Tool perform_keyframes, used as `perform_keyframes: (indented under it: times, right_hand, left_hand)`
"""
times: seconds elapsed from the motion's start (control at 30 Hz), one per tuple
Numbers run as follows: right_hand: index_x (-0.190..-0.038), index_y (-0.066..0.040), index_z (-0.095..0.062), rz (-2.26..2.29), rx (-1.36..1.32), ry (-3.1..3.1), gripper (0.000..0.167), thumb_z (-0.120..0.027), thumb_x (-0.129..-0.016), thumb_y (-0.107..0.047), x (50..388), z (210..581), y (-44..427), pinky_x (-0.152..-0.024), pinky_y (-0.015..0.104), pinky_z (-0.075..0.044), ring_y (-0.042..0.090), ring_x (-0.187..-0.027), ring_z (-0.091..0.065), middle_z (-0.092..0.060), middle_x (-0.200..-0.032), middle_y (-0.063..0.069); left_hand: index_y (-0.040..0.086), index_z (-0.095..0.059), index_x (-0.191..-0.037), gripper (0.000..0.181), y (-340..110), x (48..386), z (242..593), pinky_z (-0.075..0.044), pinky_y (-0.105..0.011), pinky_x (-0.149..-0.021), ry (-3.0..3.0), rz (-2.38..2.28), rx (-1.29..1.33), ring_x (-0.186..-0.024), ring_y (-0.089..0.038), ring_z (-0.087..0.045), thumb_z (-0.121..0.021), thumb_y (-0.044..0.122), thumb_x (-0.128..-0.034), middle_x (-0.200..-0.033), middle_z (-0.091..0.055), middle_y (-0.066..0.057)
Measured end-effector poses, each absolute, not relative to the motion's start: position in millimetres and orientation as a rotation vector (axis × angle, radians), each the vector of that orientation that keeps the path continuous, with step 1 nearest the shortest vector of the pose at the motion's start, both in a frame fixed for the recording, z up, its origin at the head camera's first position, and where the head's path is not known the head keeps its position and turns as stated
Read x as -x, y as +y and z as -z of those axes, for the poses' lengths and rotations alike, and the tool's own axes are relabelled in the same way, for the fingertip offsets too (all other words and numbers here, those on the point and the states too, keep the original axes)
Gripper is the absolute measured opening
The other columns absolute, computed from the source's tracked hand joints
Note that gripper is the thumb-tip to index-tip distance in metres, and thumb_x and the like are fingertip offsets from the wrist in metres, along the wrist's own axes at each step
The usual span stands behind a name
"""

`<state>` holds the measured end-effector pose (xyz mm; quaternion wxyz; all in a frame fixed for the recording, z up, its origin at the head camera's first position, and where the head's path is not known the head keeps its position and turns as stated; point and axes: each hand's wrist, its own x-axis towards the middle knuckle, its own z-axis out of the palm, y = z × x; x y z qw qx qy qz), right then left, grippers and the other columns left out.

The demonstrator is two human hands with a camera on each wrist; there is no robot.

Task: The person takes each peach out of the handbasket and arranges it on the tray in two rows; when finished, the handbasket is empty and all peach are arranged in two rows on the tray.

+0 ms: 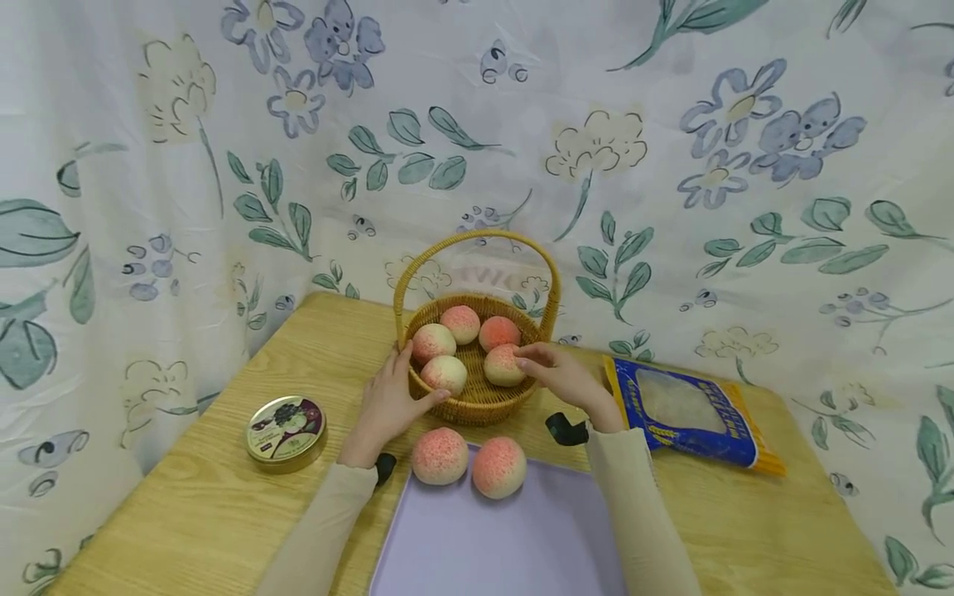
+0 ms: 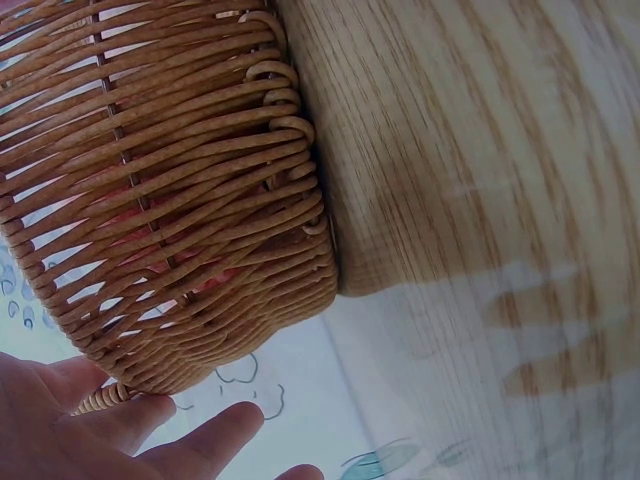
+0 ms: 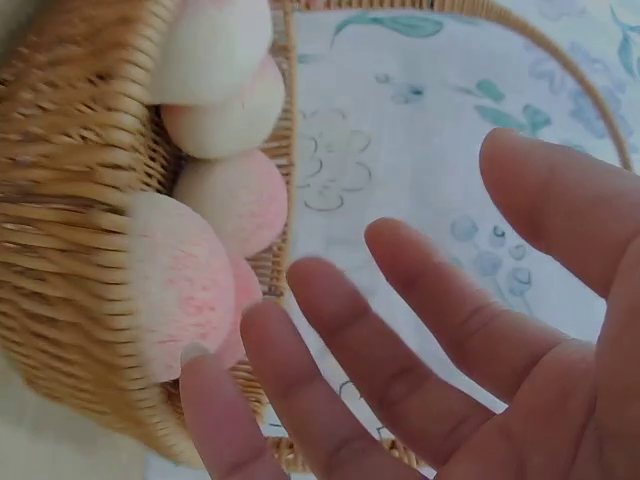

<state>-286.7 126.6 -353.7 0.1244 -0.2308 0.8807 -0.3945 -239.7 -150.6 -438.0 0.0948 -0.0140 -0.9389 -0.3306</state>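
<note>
A wicker basket (image 1: 480, 414) with a tall arched handle holds several round, pink-speckled cream buns. On its left side my left hand (image 1: 391, 401) rests against the rim, thumb along the front. In the left wrist view its fingers (image 2: 210, 440) are spread, loosely extended beside the woven wall. My right hand (image 1: 566, 379) is over the basket's right rim, at the rightmost bun (image 1: 503, 369). The right wrist view shows its fingers (image 3: 345, 325) apart and only slightly bent, one fingertip over the nearest bun (image 3: 180, 285). Two more buns (image 1: 440, 456) sit at the tray's far edge.
A lilac tray (image 1: 495, 546) lies in front of the basket. To the left stands a round tin (image 1: 286, 432) with a fruit-printed lid. A blue and yellow packet (image 1: 689, 414) lies at the right. Flower-printed cloth (image 1: 477, 124) hangs behind the wooden table (image 1: 201, 505).
</note>
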Motion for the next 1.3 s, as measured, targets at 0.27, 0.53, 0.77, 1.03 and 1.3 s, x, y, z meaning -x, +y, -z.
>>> perform_keyframes:
  times: [0.27, 0.53, 0.77, 1.03, 1.3]
  right_hand:
    - [-0.136, -0.003, -0.053, 0.817, 0.657, 2.678, 0.047, -0.051, -0.100, -0.033, 326.2, 344.4, 97.4, -0.096, 0.048, -0.047, 0.035, -0.120, -0.056, -0.058, -0.132, 0.019]
    - [-0.130, -0.007, -0.058, 0.546, 0.608, 2.612, 0.044, -0.055, -0.097, -0.036, 351.4, 353.6, 77.7, -0.085, 0.038, -0.049, 0.023, -0.099, -0.062, -0.063, -0.124, 0.013]
    - [-0.125, -0.001, -0.059, 0.552, 0.601, 2.567, 0.044, -0.066, -0.086, -0.020, 356.7, 363.7, 68.9, -0.080, 0.030, -0.042, 0.022, -0.096, -0.054, -0.062, -0.116, 0.016]
    - [-0.152, -0.013, -0.033, 0.454, 0.549, 2.485, 0.083, -0.072, -0.082, -0.033, 355.4, 378.1, 76.0, -0.103, 0.037, -0.040, 0.024, -0.124, -0.048, -0.047, -0.147, 0.014]
    - [-0.139, -0.011, -0.048, 0.723, 0.687, 2.492, 0.061, -0.069, -0.087, -0.034, 346.5, 368.9, 83.1, -0.099, 0.042, -0.045, 0.030, -0.120, -0.054, -0.054, -0.134, 0.018]
  left_hand:
    - [0.005, -0.016, -0.155, 0.108, -150.6, 238.5, 436.5, -0.024, -0.067, -0.110, -2.768, 0.989, 0.040, -0.141, -0.050, -0.027, -0.068, 0.062, -0.0798, -0.158, -0.016, -0.029]
    - [0.006, -0.017, -0.155, 0.107, -149.1, 239.4, 437.4, -0.025, -0.067, -0.110, -2.755, 0.985, 0.041, -0.141, -0.049, -0.028, -0.069, 0.060, -0.0799, -0.158, -0.018, -0.028]
    - [0.007, -0.016, -0.156, 0.107, -150.4, 240.1, 438.8, -0.024, -0.067, -0.111, -2.762, 0.993, 0.024, -0.142, -0.048, -0.027, -0.068, 0.062, -0.0797, -0.159, -0.017, -0.027]
    - [0.008, -0.015, -0.156, 0.108, -147.7, 239.8, 438.5, -0.023, -0.066, -0.112, -2.782, 0.991, 0.011, -0.143, -0.047, -0.025, -0.068, 0.063, -0.0795, -0.159, -0.015, -0.026]
    - [0.004, -0.017, -0.155, 0.107, -150.5, 242.0, 442.2, -0.030, -0.067, -0.107, -2.753, 0.958, 0.049, -0.139, -0.051, -0.031, -0.068, 0.061, -0.0800, -0.157, -0.019, -0.030]
